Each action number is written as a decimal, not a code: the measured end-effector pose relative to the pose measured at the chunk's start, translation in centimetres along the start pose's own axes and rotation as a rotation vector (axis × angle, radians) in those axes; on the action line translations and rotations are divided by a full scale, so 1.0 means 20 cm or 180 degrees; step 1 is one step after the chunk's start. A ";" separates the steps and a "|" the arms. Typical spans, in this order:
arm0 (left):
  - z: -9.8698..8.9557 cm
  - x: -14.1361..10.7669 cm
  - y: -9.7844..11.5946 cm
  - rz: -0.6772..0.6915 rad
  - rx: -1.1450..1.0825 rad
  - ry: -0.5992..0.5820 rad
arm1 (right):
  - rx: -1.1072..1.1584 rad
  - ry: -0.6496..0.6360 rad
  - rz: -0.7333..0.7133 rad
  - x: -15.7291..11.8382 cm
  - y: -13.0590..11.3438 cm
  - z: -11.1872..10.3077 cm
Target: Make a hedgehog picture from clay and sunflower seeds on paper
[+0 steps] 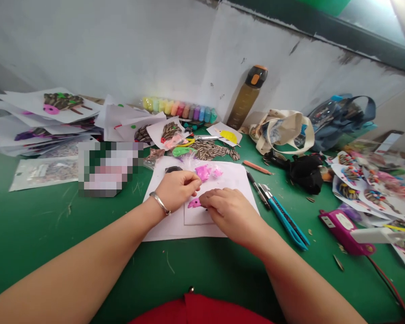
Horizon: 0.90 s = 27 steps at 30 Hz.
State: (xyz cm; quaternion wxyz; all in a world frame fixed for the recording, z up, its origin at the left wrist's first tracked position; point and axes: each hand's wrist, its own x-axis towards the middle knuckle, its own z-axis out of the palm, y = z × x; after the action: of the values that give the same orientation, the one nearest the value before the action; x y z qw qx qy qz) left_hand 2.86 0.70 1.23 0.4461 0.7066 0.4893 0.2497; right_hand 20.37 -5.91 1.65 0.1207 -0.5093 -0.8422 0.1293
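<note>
My left hand (179, 188), with a metal bangle at the wrist, hovers over a white sheet (165, 229), thumb and fingertips pinched together. Whatever lies in that pinch is too small to make out. Beside it my right hand (234, 213) curls downward over a small white card, its fingers pressed together and hiding most of the card. A pink clay piece (195, 203) with a dark dot shows on the card between the hands. Just beyond the fingers lie a bright pink clay lump (203, 172) and a smaller pink lump (218, 173) in clear wrap.
A pile of sunflower seeds (209, 150) sits behind the sheet. To the right are an orange crayon-like stick (257, 167), a black pen (257, 190) and a blue utility knife (285, 216). A tall bottle (245, 103) stands near the wall. Stacked finished cards (64, 112) lie left.
</note>
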 end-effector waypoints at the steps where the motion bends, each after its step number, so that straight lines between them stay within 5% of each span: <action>1: 0.00 0.00 0.00 0.0090 0.0212 -0.0021 | -0.0026 -0.0045 0.0005 0.00 0.00 0.00; 8: 0.01 0.00 -0.02 0.0552 0.1224 -0.0190 | -0.0252 -0.0160 0.0070 -0.01 0.00 0.00; 27: 0.03 0.00 -0.03 0.0547 0.1377 -0.0259 | -0.0860 -0.0221 -0.0169 -0.03 -0.04 0.04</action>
State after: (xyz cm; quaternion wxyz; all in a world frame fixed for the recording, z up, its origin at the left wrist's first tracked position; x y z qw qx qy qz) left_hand 2.95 0.50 0.37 0.2807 0.8343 0.4511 0.1474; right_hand 19.78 -6.86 1.18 0.0252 -0.4937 -0.8688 0.0290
